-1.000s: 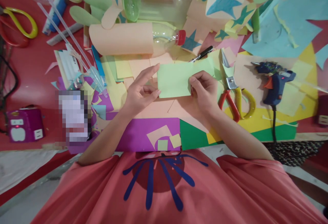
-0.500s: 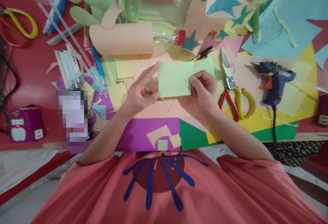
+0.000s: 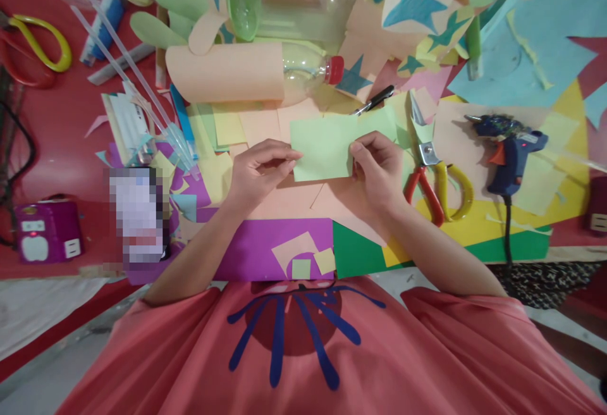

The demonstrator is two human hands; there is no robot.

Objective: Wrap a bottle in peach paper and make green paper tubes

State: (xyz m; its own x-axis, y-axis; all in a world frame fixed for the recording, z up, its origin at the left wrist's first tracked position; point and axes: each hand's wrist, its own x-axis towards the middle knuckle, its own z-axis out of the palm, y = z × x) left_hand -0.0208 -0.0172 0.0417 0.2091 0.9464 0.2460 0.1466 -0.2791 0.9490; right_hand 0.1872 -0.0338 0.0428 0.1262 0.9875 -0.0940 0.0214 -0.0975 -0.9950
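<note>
Card (image 3: 323,149), pale green, held between both hands above peach paper (image 3: 284,203). Left hand (image 3: 260,171): thumb and fingertips pinching the card's left edge. Right hand (image 3: 379,168): thumb and curled fingers pinching its right edge. Containers: bottle (image 3: 303,73) on its side behind the card, peach sleeve (image 3: 225,73) around the body, red cap (image 3: 336,69) on, neck pointing right; can't tell if it holds anything. Green bottle (image 3: 245,2) behind that, partly hidden by cutouts, contents unclear. Pen (image 3: 374,100) just behind the card. Scissors (image 3: 428,154) right of the right hand, glue gun (image 3: 509,159) further right, small red light lit. Purple sheet (image 3: 246,244) nearest the body, three scraps (image 3: 301,269) on it.
</note>
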